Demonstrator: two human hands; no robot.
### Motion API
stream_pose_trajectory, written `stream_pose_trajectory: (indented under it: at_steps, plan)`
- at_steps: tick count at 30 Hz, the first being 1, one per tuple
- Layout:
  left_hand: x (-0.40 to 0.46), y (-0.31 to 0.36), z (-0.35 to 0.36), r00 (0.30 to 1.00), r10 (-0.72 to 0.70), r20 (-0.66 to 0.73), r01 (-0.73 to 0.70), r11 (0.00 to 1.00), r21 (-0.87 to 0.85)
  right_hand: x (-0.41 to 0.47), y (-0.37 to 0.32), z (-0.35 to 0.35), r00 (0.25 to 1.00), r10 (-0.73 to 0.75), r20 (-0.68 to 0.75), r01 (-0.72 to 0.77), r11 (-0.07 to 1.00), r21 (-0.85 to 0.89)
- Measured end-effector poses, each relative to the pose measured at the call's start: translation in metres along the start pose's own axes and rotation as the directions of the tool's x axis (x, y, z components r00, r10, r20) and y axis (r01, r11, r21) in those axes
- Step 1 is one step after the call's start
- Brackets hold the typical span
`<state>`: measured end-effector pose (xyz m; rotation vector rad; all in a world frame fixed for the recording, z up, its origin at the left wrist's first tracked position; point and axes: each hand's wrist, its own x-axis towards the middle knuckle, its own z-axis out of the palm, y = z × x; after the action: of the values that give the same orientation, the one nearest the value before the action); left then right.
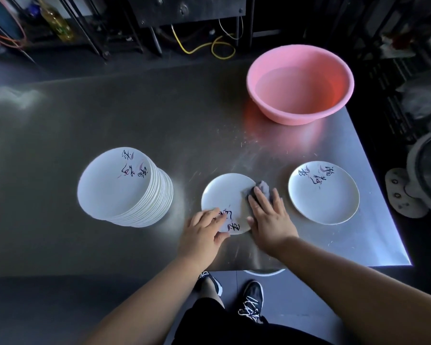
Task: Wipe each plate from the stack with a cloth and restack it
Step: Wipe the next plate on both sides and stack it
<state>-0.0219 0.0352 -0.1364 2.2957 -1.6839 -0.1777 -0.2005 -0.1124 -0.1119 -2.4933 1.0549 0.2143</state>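
Under the right hand's [269,215] flat fingers [261,199], the cloth [264,188] is rubbing the plate [224,195]; left fingers [213,216] are pressing flat, so it may be sliding across the counter [135,120]

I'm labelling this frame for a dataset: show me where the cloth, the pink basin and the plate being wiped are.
cloth [263,189], head view, on the grey fabric beyond the fingertips.
pink basin [266,94], head view, on its outer left wall.
plate being wiped [224,192], head view, on its bare white centre.
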Motion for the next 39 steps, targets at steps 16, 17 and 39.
stream_pose_trajectory:
  at_steps: [16,17,39]
  plan:
    - [0.020,0.013,-0.041,0.977,-0.197,0.086,0.200,0.979,-0.029,0.001,-0.019,-0.066,0.973,0.231,0.017,-0.232,0.972,0.028]
    - [0.024,0.011,-0.048,0.958,-0.257,0.126,0.263,0.965,-0.025,0.011,-0.015,-0.070,0.953,0.297,0.064,-0.298,0.955,0.008]
    - [0.098,-0.011,-0.122,0.792,-0.430,0.433,0.591,0.364,-0.720,0.029,-0.053,-0.116,0.887,0.462,-0.022,-0.257,0.532,0.807]
